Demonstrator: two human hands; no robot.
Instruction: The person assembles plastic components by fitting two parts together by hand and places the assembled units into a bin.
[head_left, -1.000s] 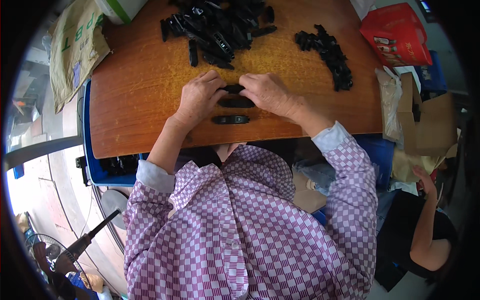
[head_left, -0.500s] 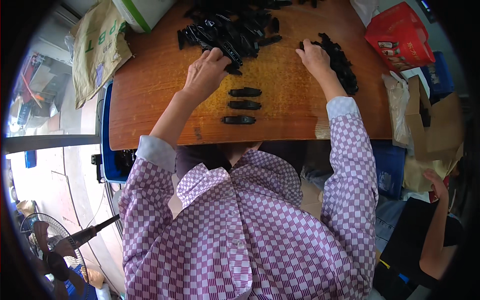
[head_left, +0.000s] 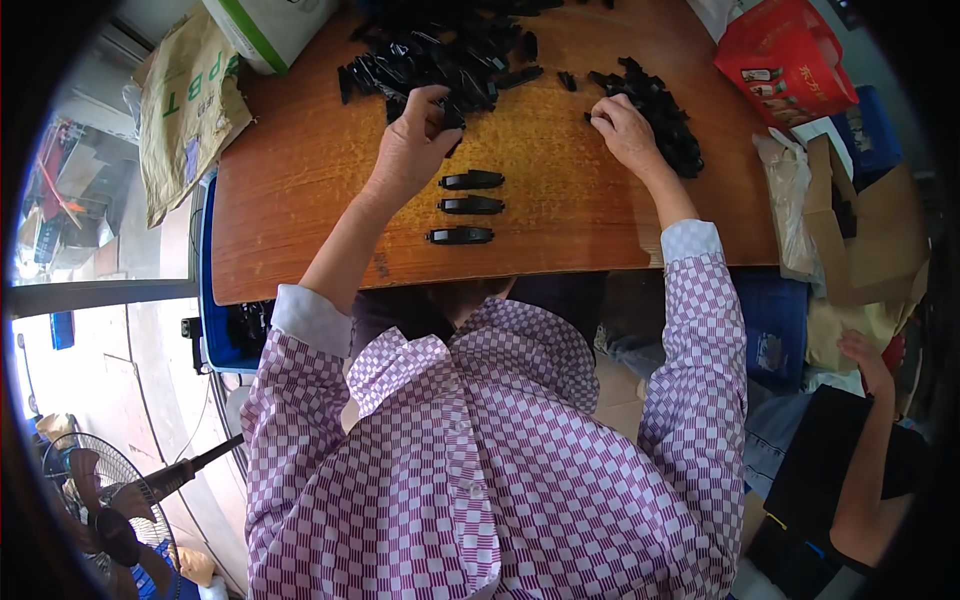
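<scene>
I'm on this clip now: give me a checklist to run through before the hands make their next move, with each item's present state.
1. Three black parts laid one behind another, apart from the piles: ok.
2. Their ends lined up: not ok; the part nearest the person sits slightly left of the other two.
3. Left hand at the large pile, its grip settled: cannot tell; the hand hides what the fingers may hold.
4. Right hand at the smaller pile, a piece gripped: cannot tell; its fingertips are unclear.
5. Co-worker's hand away from the table: ok, off to the right.
</scene>
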